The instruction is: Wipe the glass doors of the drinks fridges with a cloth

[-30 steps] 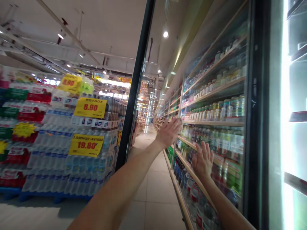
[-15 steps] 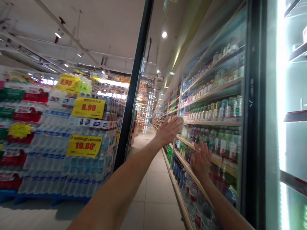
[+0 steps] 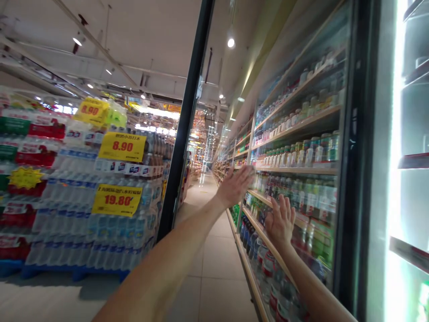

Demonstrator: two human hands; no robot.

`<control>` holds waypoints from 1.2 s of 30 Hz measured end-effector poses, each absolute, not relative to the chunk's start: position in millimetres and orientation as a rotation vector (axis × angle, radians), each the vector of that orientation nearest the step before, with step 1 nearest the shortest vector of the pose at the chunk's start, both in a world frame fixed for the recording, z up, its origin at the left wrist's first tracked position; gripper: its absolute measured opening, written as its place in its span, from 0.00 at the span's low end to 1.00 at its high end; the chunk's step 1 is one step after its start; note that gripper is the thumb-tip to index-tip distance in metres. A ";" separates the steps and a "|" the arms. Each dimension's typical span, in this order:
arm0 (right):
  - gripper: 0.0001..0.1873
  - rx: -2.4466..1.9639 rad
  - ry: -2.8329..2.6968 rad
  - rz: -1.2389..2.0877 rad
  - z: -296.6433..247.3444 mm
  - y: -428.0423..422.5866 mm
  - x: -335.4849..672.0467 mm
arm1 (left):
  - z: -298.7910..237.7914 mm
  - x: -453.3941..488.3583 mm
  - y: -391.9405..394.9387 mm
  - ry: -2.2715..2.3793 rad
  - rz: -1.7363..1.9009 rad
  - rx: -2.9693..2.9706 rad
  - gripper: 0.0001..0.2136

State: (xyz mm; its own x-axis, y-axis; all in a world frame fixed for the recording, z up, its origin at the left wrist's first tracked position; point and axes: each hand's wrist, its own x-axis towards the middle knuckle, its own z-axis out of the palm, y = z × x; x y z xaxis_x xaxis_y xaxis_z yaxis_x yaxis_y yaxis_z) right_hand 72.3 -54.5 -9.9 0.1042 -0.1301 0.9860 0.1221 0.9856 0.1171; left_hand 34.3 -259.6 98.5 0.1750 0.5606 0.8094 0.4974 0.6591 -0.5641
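Observation:
Both of my arms reach forward to a tall glass door with a black frame (image 3: 187, 112). My left hand (image 3: 235, 184) lies flat with its fingers stretched out, seemingly against the glass. A pale blur at its fingertips may be a reflection; I cannot make it out. Lower and to the right, my right hand (image 3: 280, 222) is raised with its fingers apart and nothing in them. Whether it touches the glass, I cannot tell. Behind the hands appear shelves of bottled drinks (image 3: 301, 154), seen through the pane or mirrored in it.
Stacked packs of water bottles (image 3: 67, 201) stand on a blue pallet (image 3: 78, 272) at left, with yellow price signs (image 3: 122, 146). A tiled aisle floor (image 3: 214, 259) runs away from me. At right is a brightly lit cooler interior (image 3: 414, 197) with shelf edges.
The view has shifted slightly, and the door's right frame edge sits a little further right. Both hands keep nearly the same place and shape.

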 end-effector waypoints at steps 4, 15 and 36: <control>0.28 -0.003 -1.472 -0.165 -9.7 -56.0 73.4 | 143.1 28.9 -302.9 -1.563 -0.388 -0.464 0.22; 0.26 -0.008 -1.447 -0.215 -9.7 -54.2 72.7 | 91.0 32.6 -272.9 -1.417 0.055 -0.938 0.18; 0.27 -0.010 -1.499 -0.126 -9.6 -56.9 73.8 | 87.0 24.7 -324.5 -1.554 -0.279 -0.487 0.22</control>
State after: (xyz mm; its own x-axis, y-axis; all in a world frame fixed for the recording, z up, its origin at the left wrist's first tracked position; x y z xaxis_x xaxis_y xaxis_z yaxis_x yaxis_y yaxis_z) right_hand 73.8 -56.9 -9.6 0.0665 -0.0775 0.9948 0.0898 0.9934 0.0714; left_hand 24.7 -324.5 87.0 0.0129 0.1317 0.9912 0.4683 0.8750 -0.1224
